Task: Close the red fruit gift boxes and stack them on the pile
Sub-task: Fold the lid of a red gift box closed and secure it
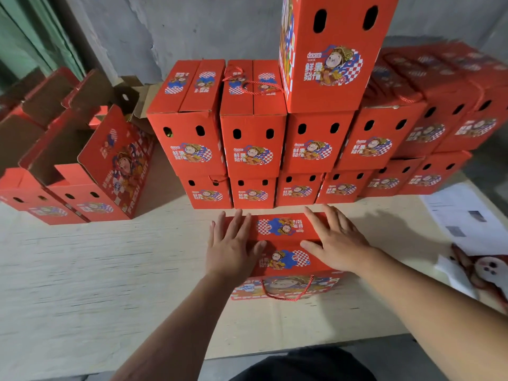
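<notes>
Both hands, left (229,247) and right (336,243), press flat-fingered on the box (283,244) flaps, gripping nothing; next, lifting onto the pile (253,138).

This looked like a packing or storage room rather than a home. Beyond the two hands' grip stood a pile of identical red cardboard fruit gift boxes with cartoon prints and oval vent holes (253,144), stacked in rows and tiers against a bare, rough grey concrete wall (165,31). To the left of the grip, more of the same boxes stood open with brown flaps up (68,149). All sat on a pale plywood surface (96,257); printed paper sheets (464,215) lay to the right.
</notes>
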Tool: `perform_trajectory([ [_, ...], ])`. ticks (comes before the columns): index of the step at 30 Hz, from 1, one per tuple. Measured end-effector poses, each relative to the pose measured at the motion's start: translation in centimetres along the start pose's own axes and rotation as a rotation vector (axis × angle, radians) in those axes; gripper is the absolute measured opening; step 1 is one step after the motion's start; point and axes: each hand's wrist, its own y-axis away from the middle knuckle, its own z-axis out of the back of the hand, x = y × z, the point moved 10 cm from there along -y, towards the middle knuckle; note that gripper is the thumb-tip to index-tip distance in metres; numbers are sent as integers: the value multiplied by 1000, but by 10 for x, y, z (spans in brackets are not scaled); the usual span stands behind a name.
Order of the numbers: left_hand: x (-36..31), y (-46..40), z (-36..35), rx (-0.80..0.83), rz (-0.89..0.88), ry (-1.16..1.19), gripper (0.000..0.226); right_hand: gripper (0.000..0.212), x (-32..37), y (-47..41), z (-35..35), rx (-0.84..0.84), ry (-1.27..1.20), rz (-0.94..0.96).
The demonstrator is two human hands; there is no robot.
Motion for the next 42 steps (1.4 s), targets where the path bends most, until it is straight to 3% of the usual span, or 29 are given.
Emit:
perform_trajectory([
  [5,1,3,3,-55,21,-10,82,92,2,14,16,-97,-105,-21],
  [7,-4,10,17,-196,-2,39,76,93,9,30,44,-347,-134,-27],
  [9,-10,19,31,-368,-78,82,63,66,29,57,67,-658,-150,65],
  [10,-12,23,35,-426,-106,96,58,51,41,68,68,-736,-166,129],
  [12,-13,26,36,-468,-119,107,55,42,66,78,50,-656,-171,232],
  [16,-11,23,33,-430,-115,120,58,85,72,75,-8,-333,-54,129],
  [18,-11,24,34,-441,-120,120,56,98,73,72,-16,-285,8,122],
  [21,-17,27,35,-453,-143,55,45,96,72,67,-15,-261,23,98],
  [28,-23,30,36,-434,-205,36,51,88,72,77,-1,-426,-76,65],
  [33,-16,33,39,-494,-131,27,43,90,75,78,3,-405,-126,67],
  [36,-15,33,37,-479,-149,43,38,75,76,79,17,-438,-237,155],
  [39,-14,29,33,-447,-154,39,38,41,66,97,38,-633,-421,269],
  [42,-13,29,30,-419,-159,25,41,38,50,101,46,-713,-397,231],
])
